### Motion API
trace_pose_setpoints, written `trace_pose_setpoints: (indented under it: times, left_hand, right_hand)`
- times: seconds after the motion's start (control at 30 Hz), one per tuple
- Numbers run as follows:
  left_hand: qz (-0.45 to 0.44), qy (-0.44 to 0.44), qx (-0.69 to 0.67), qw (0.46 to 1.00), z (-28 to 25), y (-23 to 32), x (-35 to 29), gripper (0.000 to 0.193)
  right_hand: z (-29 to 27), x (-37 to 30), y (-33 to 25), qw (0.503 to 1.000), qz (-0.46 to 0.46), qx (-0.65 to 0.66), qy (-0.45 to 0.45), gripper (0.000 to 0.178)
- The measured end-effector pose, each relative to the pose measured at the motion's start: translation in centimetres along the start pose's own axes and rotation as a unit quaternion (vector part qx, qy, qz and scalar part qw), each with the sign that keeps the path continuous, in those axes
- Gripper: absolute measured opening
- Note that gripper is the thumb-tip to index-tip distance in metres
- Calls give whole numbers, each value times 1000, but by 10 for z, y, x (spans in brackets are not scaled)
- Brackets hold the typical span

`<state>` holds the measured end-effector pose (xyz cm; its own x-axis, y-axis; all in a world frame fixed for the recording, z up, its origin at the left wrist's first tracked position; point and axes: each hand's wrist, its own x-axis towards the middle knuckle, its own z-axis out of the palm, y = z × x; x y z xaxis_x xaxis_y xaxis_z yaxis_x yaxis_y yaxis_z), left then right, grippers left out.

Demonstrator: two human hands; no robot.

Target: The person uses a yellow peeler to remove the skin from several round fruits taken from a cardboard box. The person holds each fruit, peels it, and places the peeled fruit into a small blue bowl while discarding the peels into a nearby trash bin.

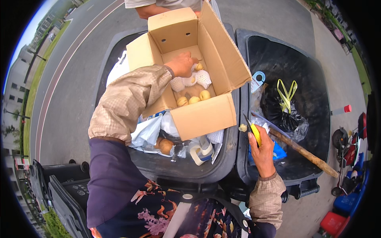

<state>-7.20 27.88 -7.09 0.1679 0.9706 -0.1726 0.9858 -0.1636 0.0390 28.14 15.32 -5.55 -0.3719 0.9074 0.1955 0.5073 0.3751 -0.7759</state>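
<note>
A cardboard box (pixel 216 55) with raised flaps sits tilted over the rubbish in the left bin. My left hand (pixel 182 64) reaches into it, fingers curled at a round yellow fruit (pixel 199 67); the far fingers are hidden. Beside that fruit lie white foam net sleeves (pixel 203 79). Several bare yellow fruits (pixel 194 100) rest at the box's near end. Over the rim between two bins, my right hand (pixel 262 148) is closed round a yellow-handled knife (pixel 256 135), its dark thin blade pointing up and away. A small pale yellow piece (pixel 243 127) shows beside the blade.
The left bin (pixel 226 158) holds plastic bags and brown round items (pixel 164 146). In the right bin (pixel 313 79) are a black bag with yellow ties (pixel 287 115) and a wooden stick (pixel 305 152) jutting over the rim. A person (pixel 166 6) stands beyond the box.
</note>
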Motion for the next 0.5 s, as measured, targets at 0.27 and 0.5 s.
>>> trace_pose_setpoints:
  times: [0.27, 0.5]
  left_hand:
    - [116, -50, 1, 992, 31, -5, 13, 51]
    - [55, 139, -304, 941, -7, -35, 25, 35]
  right_hand:
    - [0, -1, 0, 1000, -7, -8, 1, 24]
    - [-4, 2, 1, 1000, -5, 5, 9, 24]
